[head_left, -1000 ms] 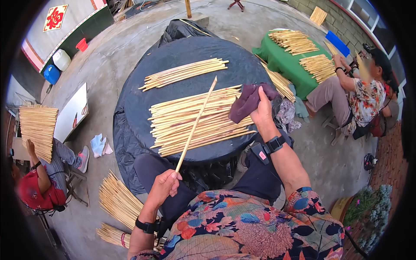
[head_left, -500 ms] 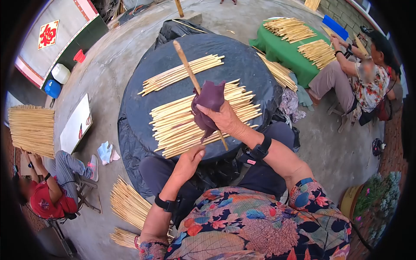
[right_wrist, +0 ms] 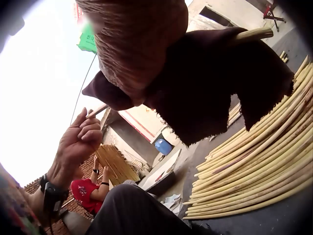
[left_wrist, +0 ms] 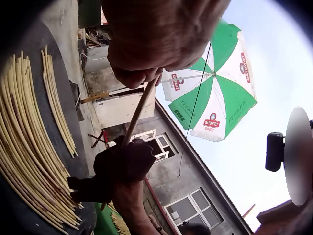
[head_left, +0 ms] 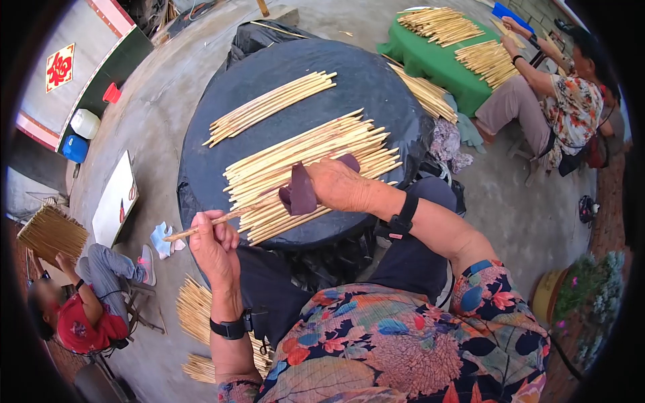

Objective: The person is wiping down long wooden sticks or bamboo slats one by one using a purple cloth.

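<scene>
A thin pale wooden stick (head_left: 250,209) runs slantwise between both hands, over the near edge of the round table. My left hand (head_left: 215,255) pinches it close to one end between thumb and fingers. Around the stick further along, my right hand (head_left: 341,185) grips a dark purple cloth (head_left: 302,193). The right wrist view shows the stick's other end (right_wrist: 257,34) poking out past the cloth, whose edge hangs ragged. Beneath the hands lies a wide layer of similar sticks (head_left: 269,176), side by side; a narrower row (head_left: 269,107) lies behind it.
Black plastic covers the round table (head_left: 322,60). Bundled sticks (head_left: 195,309) stand by my left leg. At right, a person (head_left: 568,107) sits by a green-covered table (head_left: 416,57) bearing more sticks; at left another person (head_left: 91,309) holds a stick bundle (head_left: 54,235).
The right hand brought the cloth leftward onto the stick and wrapped it. The stick turned from upright to a low slant, while the left hand shifted left and now pinches its end.
</scene>
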Tool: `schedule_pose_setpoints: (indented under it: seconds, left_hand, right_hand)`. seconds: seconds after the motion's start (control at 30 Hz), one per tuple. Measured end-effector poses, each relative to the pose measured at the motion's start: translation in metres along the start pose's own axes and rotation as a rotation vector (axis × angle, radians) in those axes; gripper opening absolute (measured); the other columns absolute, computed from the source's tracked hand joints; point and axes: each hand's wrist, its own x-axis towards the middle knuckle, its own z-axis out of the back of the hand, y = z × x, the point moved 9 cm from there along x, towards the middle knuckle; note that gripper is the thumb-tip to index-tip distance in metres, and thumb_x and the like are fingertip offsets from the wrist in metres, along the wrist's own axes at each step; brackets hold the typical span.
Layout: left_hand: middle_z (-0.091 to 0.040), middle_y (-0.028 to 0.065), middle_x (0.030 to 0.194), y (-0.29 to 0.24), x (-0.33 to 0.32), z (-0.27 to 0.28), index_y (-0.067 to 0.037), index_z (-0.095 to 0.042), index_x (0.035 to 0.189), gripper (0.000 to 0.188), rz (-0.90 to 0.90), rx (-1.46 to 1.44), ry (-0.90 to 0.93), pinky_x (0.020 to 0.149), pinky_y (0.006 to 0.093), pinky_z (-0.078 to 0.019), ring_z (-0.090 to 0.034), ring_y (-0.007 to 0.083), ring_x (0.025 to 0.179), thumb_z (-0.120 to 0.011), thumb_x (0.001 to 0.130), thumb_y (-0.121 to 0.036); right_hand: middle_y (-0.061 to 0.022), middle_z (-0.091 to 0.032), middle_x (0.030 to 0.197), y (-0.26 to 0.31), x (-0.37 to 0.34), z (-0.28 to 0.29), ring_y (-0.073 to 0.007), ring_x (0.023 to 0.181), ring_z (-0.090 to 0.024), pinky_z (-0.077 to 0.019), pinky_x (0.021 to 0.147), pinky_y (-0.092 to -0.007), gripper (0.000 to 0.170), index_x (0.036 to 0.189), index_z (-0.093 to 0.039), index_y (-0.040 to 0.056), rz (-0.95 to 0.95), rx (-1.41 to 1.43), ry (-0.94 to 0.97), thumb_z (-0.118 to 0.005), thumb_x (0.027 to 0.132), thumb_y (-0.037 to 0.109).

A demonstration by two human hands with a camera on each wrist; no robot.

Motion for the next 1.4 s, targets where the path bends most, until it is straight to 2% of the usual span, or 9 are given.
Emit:
schedule_pose_setpoints:
  seconds: [0.13,0.3,0.47,0.6,0.9,1.13,1.2,1.27,1.4]
  left_hand:
    - [-0.032,-0.0017,0.053,-0.02,0.016,0.026,-0.001,-0.049,0.08,0.03,-0.045,-0.039,-0.097,0.039,0.0205,-0.0255,-0.027,0.0055,0.041,-0.042,0.091,-0.028]
    - [-0.028,-0.004,0.054,-0.041,0.062,0.104,-0.002,-0.049,0.082,0.027,-0.105,-0.165,-0.203,0.04,0.0205,-0.0237,-0.025,0.0052,0.042,-0.046,0.09,-0.028]
    - [-0.031,-0.0032,0.055,0.053,0.094,0.093,-0.002,-0.049,0.083,0.027,0.274,-0.14,-0.283,0.042,0.0234,-0.0261,-0.027,0.0066,0.044,-0.048,0.089,-0.029]
    - [-0.031,-0.003,0.057,0.141,0.121,0.074,-0.003,-0.048,0.086,0.027,0.503,-0.099,-0.284,0.043,0.0225,-0.0263,-0.027,0.0073,0.046,-0.047,0.089,-0.03]
    - [-0.045,0.0056,0.065,0.254,0.131,0.078,-0.004,-0.041,0.081,0.029,0.786,-0.147,-0.492,0.043,0.0247,-0.0329,-0.033,0.0109,0.047,-0.04,0.091,-0.032]
    - [-0.046,0.0074,0.065,0.261,0.117,0.098,-0.002,-0.039,0.085,0.037,1.004,-0.154,-0.491,0.043,0.0239,-0.0341,-0.034,0.0108,0.046,-0.035,0.091,-0.039]
    - [-0.047,0.0054,0.063,0.259,0.115,0.101,-0.001,-0.043,0.083,0.035,1.043,-0.061,-0.469,0.043,0.024,-0.0351,-0.034,0.0103,0.044,-0.039,0.091,-0.035]
    - [-0.046,0.0022,0.059,0.261,0.116,0.088,-0.003,-0.048,0.077,0.031,1.144,0.176,-0.099,0.041,0.0245,-0.0354,-0.035,0.0098,0.043,-0.042,0.09,-0.03]
    - [-0.047,-0.0009,0.057,0.227,0.174,0.064,-0.004,-0.054,0.077,0.017,0.744,0.529,-0.005,0.045,0.0258,-0.0424,-0.043,0.0081,0.047,-0.048,0.086,-0.018]
  right_hand:
    - [-0.0165,-0.055,0.077,-0.048,-0.022,0.013,-0.0345,0.074,-0.055,-0.0444,0.066,-0.0399,0.014,0.082,-0.052,0.0,-0.063,-0.116,-0.002,-0.053,0.069,0.007]
    - [-0.0165,-0.058,0.084,-0.138,-0.049,0.029,-0.0319,0.078,-0.058,-0.0453,0.069,-0.0368,0.018,0.09,-0.052,-0.0006,-0.581,-0.103,-0.007,-0.055,0.076,0.011]
    - [-0.0017,-0.057,0.091,-0.155,-0.042,0.022,-0.0106,0.084,-0.054,-0.0441,0.077,-0.0272,0.029,0.102,-0.053,0.0052,-0.743,1.412,-0.752,-0.058,0.083,0.027]
    - [-0.0023,-0.056,0.094,-0.16,-0.022,0.02,-0.0126,0.087,-0.054,-0.0434,0.08,-0.0285,0.02,0.101,-0.051,0.008,-0.634,1.769,-0.886,-0.052,0.087,0.022]
    - [-0.0046,-0.056,0.098,-0.216,-0.068,0.034,-0.0175,0.091,-0.054,-0.0434,0.083,-0.0345,0.02,0.101,-0.05,0.0088,-0.739,1.725,-1.162,-0.051,0.087,0.023]
    - [-0.0051,-0.056,0.098,-0.225,-0.063,0.02,-0.0187,0.092,-0.054,-0.0435,0.083,-0.0348,0.022,0.102,-0.05,0.0084,-0.826,1.746,-1.168,-0.051,0.087,0.024]
    - [-0.0063,-0.056,0.094,-0.22,-0.054,0.019,-0.0175,0.085,-0.056,-0.0467,0.076,-0.033,0.023,0.099,-0.05,0.006,-0.864,1.747,-1.115,-0.052,0.086,0.024]
    - [-0.0062,-0.056,0.093,-0.219,-0.053,0.014,-0.0174,0.084,-0.057,-0.047,0.075,-0.0328,0.023,0.1,-0.05,0.0056,-0.866,1.742,-1.112,-0.053,0.086,0.024]
    - [-0.0054,-0.057,0.092,-0.217,-0.053,-0.005,-0.0163,0.083,-0.057,-0.0472,0.074,-0.0318,0.022,0.098,-0.051,0.006,-0.932,1.77,-1.075,-0.053,0.086,0.024]
